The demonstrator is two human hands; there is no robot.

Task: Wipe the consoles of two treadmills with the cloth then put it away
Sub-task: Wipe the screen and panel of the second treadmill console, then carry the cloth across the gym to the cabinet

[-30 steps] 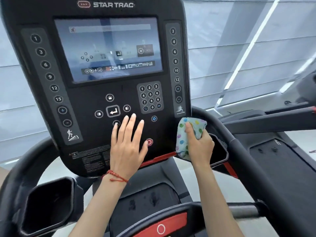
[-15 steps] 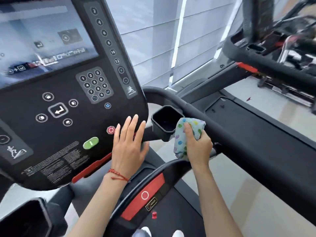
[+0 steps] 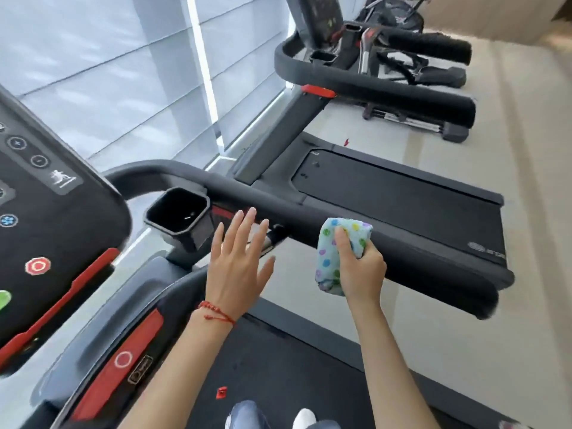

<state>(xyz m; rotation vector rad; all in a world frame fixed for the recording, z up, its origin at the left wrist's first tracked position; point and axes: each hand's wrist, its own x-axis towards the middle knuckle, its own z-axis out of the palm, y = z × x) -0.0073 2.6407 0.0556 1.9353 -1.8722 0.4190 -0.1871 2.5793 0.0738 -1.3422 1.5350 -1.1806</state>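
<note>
1. The near treadmill (image 3: 365, 243) has a thick black matte handrail that runs to the right, and a flat dark belt shows below.
2. Its console (image 3: 52, 243) is at the left edge: a glossy black panel with round buttons, a red octagon button and a red strip along the lower edge.
3. A second treadmill (image 3: 387, 193) stands just beside, with a matte black deck and a rounded padded rail; its console (image 3: 322, 17) is at the top, only partly seen.
4. A black cup holder (image 3: 178, 213) with angular walls hangs under the near rail.
5. The left hand (image 3: 238, 267) is wide open with spread fingers, holding nothing, in the air near the cup holder. A red string bracelet (image 3: 216, 314) is on the wrist.
6. The right hand (image 3: 360, 267) is closed around the cloth (image 3: 335, 252), in front of the near rail.
7. The cloth is folded in a thick soft bundle, pale blue, fluffy, with small dots in green, yellow, purple and blue.
</note>
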